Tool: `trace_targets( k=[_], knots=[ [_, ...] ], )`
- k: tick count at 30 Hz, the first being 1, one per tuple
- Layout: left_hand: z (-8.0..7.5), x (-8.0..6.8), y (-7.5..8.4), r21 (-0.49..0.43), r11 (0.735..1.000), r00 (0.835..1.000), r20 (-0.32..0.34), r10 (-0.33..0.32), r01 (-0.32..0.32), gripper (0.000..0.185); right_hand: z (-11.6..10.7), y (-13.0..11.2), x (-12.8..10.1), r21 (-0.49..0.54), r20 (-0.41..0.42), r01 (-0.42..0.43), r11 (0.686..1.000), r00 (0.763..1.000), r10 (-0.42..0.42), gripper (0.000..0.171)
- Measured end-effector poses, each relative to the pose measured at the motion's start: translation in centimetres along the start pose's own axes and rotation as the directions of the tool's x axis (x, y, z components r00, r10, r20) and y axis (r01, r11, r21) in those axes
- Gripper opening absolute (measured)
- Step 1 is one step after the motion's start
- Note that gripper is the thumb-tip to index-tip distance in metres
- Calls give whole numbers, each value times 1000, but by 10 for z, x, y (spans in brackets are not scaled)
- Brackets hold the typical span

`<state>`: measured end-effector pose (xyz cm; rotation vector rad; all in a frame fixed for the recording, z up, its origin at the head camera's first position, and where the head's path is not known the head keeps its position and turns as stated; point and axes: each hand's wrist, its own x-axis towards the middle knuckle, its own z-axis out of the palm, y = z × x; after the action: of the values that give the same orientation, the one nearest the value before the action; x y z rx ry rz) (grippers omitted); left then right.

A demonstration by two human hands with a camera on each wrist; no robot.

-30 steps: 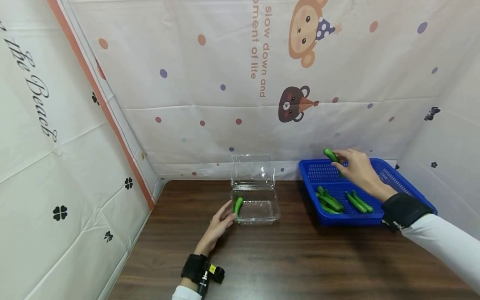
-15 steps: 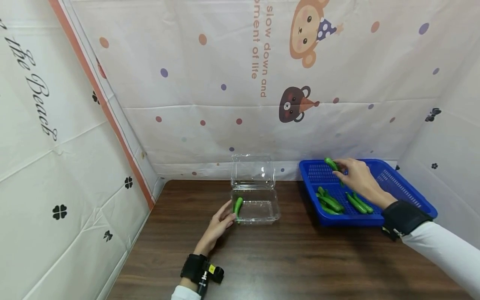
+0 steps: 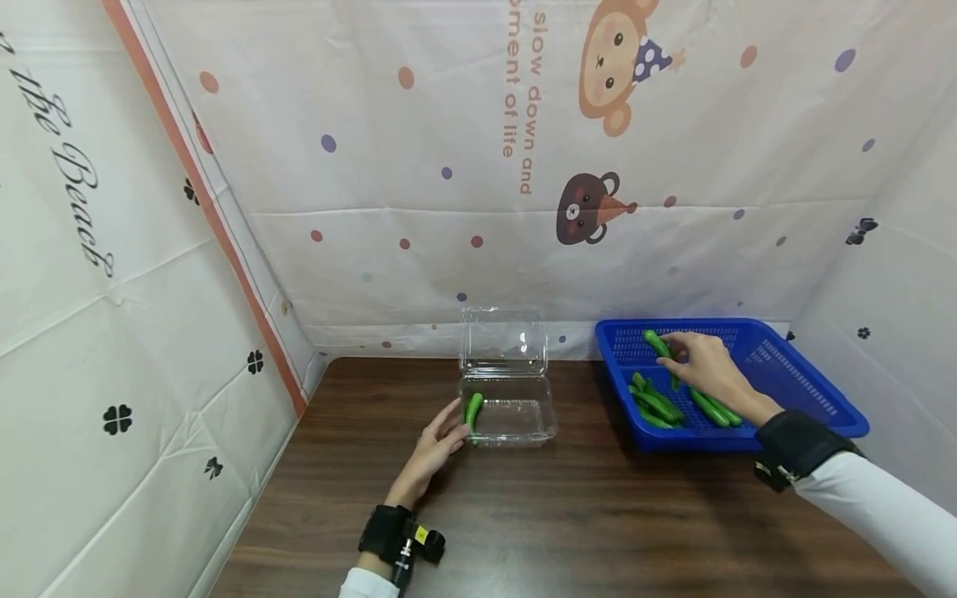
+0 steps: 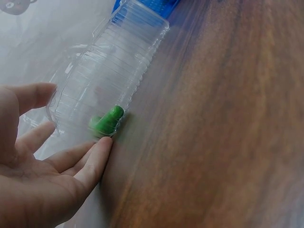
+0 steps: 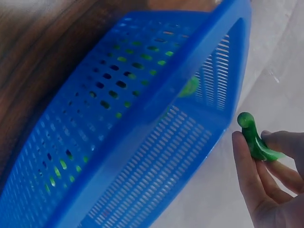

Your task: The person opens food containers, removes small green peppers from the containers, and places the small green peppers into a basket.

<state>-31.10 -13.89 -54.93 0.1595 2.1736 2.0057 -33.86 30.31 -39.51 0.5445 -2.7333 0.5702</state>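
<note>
My right hand (image 3: 709,365) pinches a green chili pepper (image 3: 655,342) between thumb and fingers, over the blue plastic basket (image 3: 695,441). In the right wrist view this pepper (image 5: 254,138) points its rounded end up past the fingertips. Several more green peppers (image 3: 658,405) lie on the basket floor, some partly hidden by the hand. To the left, a clear clamshell box (image 3: 523,435) has its lid raised, with one pepper (image 3: 474,409) along its left wall. My left hand (image 3: 432,453) touches that side of the box, fingers extended and apart.
The brown wooden table (image 3: 523,523) bears both containers, with the basket at the back right. A patterned white cloth (image 3: 389,282) hangs behind and along both sides. The raised lid (image 3: 504,342) stands close to the back cloth.
My right hand has lowered toward the basket floor, still pinching the pepper. My left hand and the clear box have stayed in place.
</note>
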Motion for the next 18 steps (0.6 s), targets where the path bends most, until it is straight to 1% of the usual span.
trace_targets(
  k=[5,7,13,18],
  knots=[
    [-1,1,-1,3,1000,1000,-6,5,-5,62,4,1,-1,16,38,2,1000,999,-2,38],
    [-1,2,-1,2,1000,1000,-9,5,-5,62,5,1,-1,40,67,-11,999,998,9,38],
    [-1,2,0,7,1000,1000,-4,5,-5,63,8,-1,-2,109,163,-55,992,986,37,42],
    [-1,1,0,4,1000,1000,0,7,-7,63,11,-2,-2,123,198,-54,991,980,29,42]
  ],
)
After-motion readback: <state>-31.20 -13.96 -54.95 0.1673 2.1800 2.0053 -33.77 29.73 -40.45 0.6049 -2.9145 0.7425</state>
